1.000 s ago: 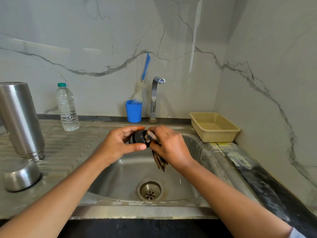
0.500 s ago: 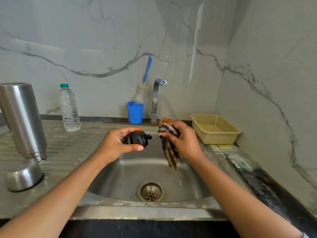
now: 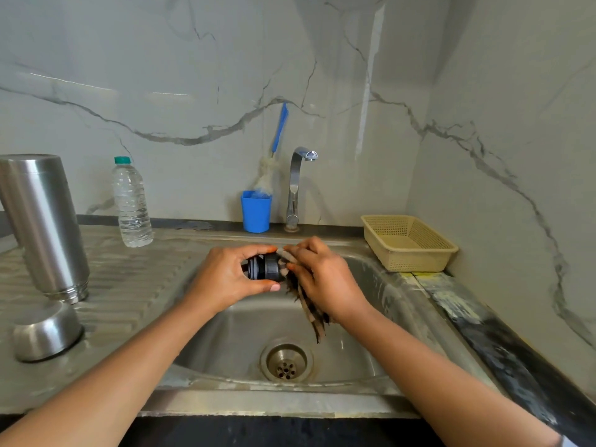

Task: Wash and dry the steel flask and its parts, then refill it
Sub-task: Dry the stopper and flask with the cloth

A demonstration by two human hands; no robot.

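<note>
Left grip (image 3: pixel 225 280) grasps the black stopper (image 3: pixel 266 268) above the sink (image 3: pixel 364 356). Right grip (image 3: pixel 324 280) clutches the checked cloth (image 3: pixel 311 316), pressed against the stopper's end. Flask (image 3: pixel 43 221) stands inverted near the counter's left edge, steel cup (image 3: pixel 46 330) beside it.

Black stopper (image 3: pixel 267 267), brown-checked cloth (image 3: pixel 309 309), blue cup (image 3: pixel 256 211), beige basket (image 3: pixel 416 258), green-capped bottle (image 3: pixel 131 206)

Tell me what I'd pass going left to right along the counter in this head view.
Steel flask → water bottle → blue cup → tap → beige basket.
</note>
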